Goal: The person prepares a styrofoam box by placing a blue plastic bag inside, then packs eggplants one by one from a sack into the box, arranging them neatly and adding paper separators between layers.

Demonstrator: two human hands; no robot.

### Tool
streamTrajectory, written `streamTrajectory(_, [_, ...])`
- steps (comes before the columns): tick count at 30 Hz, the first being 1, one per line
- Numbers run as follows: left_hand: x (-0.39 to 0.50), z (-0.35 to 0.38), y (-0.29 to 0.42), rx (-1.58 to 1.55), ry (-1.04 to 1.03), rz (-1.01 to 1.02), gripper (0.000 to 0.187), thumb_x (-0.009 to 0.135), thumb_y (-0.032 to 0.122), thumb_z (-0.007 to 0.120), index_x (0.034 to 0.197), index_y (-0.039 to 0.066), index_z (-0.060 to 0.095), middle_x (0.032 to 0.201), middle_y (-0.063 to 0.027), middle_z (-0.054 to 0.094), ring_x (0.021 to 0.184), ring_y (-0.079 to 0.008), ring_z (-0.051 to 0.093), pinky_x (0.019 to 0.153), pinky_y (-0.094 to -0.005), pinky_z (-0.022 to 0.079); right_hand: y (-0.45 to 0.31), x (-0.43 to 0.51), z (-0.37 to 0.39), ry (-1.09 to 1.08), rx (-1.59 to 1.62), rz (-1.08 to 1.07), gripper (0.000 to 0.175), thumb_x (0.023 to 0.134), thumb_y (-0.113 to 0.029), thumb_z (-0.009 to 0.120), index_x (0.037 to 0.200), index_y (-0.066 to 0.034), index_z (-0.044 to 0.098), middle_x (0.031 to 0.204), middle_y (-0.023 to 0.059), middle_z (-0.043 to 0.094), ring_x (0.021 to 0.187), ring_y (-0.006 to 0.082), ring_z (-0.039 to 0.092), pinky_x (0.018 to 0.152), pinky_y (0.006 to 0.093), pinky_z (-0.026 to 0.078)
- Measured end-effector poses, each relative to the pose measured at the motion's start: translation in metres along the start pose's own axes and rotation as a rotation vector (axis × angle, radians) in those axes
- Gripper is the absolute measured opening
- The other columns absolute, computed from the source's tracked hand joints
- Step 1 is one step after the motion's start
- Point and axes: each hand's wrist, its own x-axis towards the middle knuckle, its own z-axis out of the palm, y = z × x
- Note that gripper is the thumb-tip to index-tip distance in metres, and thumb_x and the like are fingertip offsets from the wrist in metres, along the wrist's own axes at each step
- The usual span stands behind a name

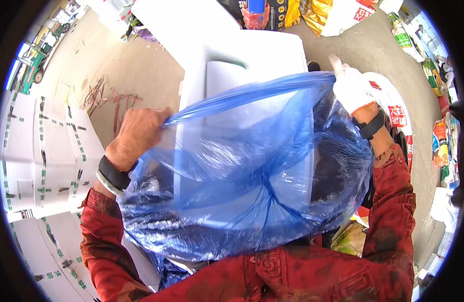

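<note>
A translucent blue plastic bag [254,162] is stretched wide in front of me, its gathered bottom towards my body. My bare left hand [141,132] is closed on one end of the bag's rim. At the other end my right hand [349,87], in a white glove with an orange cuff edge, grips the rim, with one finger extended. Both wrists bear dark bands. Behind and beneath the film stands a white foam box [269,49], its inside partly seen over the bag's rim. Whether the bag touches the box cannot be told.
White boxes with green writing [54,151] are stacked at the left. Reddish straps [118,105] lie on the floor beyond my left hand. Printed sacks [396,109] stand at the right, with a gold and white bag [330,17] at the top. A green cart [34,68] is far left.
</note>
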Motion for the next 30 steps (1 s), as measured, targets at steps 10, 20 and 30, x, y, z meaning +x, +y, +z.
streamTrajectory(10, [0.096, 0.009, -0.143, -1.535, 0.186, -0.083, 0.020, 0.081, -0.009, 0.051, 0.078, 0.002, 0.066, 0.088, -0.0116, 0.068, 0.074, -0.0165, 0.062, 0.072, -0.0254, 0.049, 0.079, 0.049, 0.051, -0.345, 1.684, 0.567, 0.043, 0.076, -0.007, 0.057, 0.117, 0.0042, 0.063, 0.103, 0.0122, 0.070, 0.091, 0.0185, 0.064, 0.087, 0.0290, 0.049])
streamTrajectory(20, [0.233, 0.109, -0.136, -0.722, 0.353, -0.345, 0.053, 0.090, 0.010, 0.060, 0.142, 0.009, 0.048, 0.102, -0.0104, 0.064, 0.088, -0.0183, 0.061, 0.082, -0.0325, 0.050, 0.047, 0.135, 0.165, -0.158, 0.762, 0.301, 0.049, 0.084, -0.002, 0.047, 0.129, -0.0156, 0.062, 0.127, 0.0145, 0.064, 0.120, 0.0305, 0.059, 0.104, 0.0348, 0.043])
streamTrajectory(30, [0.179, 0.196, -0.127, -1.628, -0.035, -0.607, 0.045, 0.100, 0.026, 0.051, 0.137, 0.001, 0.051, 0.118, -0.0072, 0.062, 0.100, -0.0175, 0.058, 0.091, -0.0312, 0.047, 0.026, 0.107, 0.251, -0.479, 1.224, 0.489, 0.034, 0.094, -0.019, 0.054, 0.123, -0.0047, 0.063, 0.114, 0.0144, 0.068, 0.105, 0.0267, 0.064, 0.092, 0.0345, 0.048])
